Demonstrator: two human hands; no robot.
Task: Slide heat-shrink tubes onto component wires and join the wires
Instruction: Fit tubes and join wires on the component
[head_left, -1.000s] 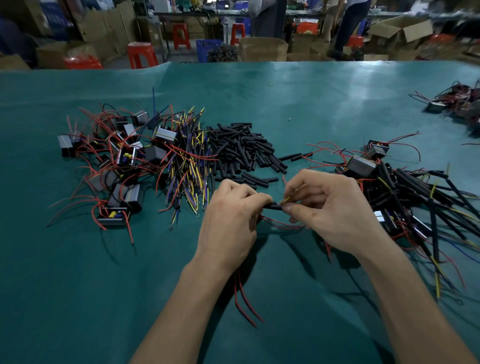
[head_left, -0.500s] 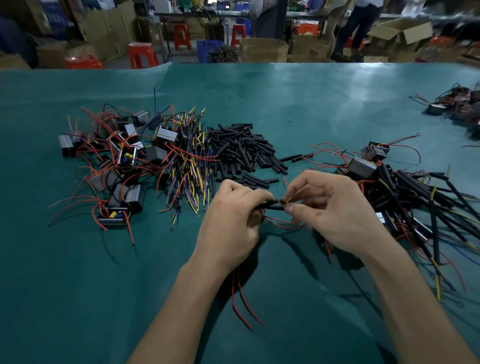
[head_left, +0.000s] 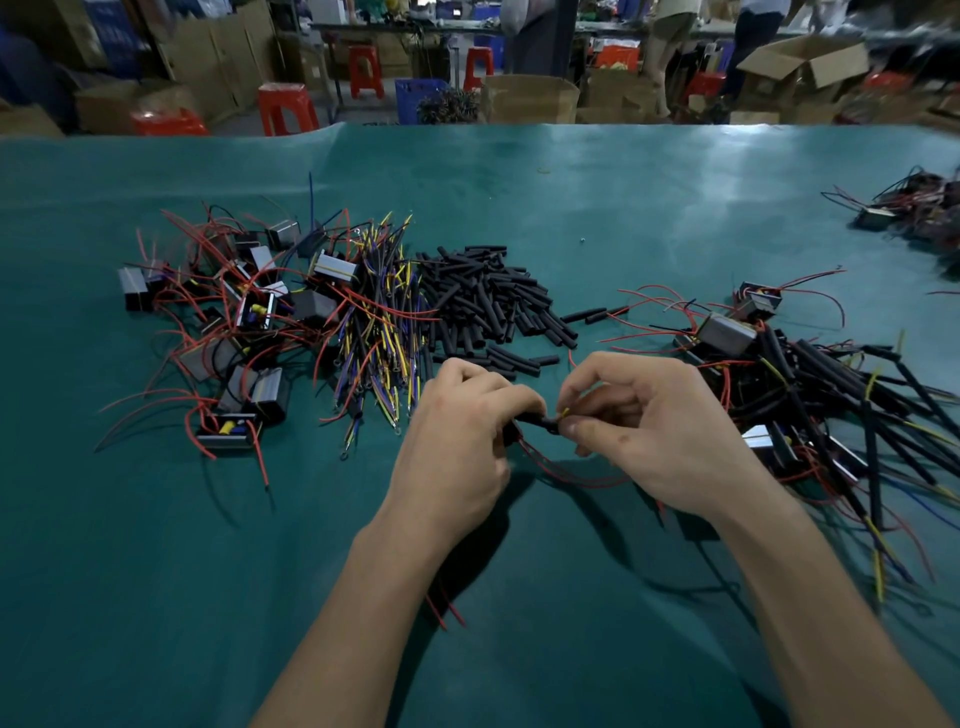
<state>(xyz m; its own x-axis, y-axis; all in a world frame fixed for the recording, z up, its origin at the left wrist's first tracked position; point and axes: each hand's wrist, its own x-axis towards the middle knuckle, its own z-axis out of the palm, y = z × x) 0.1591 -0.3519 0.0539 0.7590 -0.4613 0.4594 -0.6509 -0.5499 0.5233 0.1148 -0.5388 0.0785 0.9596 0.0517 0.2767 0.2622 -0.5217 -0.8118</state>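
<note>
My left hand (head_left: 457, 431) pinches a short black heat-shrink tube (head_left: 540, 423) between thumb and fingers, just above the green table. My right hand (head_left: 649, 431) pinches a thin yellow wire tip (head_left: 563, 414) at the tube's right end. Red wires (head_left: 571, 475) loop down from between both hands, and two red ends (head_left: 447, 613) stick out under my left wrist. The component they belong to is hidden by my hands.
A heap of black tubes (head_left: 483, 301) lies just beyond my hands. Loose yellow and blue wires (head_left: 379, 332) and unworked components with red leads (head_left: 234, 322) sit to the left. Finished sleeved components (head_left: 810, 395) pile up on the right. Boxes and stools stand past the table's far edge.
My hands stay together in the same spot. The right hand's fingers have shifted slightly at the tube's end, and the red wire ends under my left wrist moved a little.
</note>
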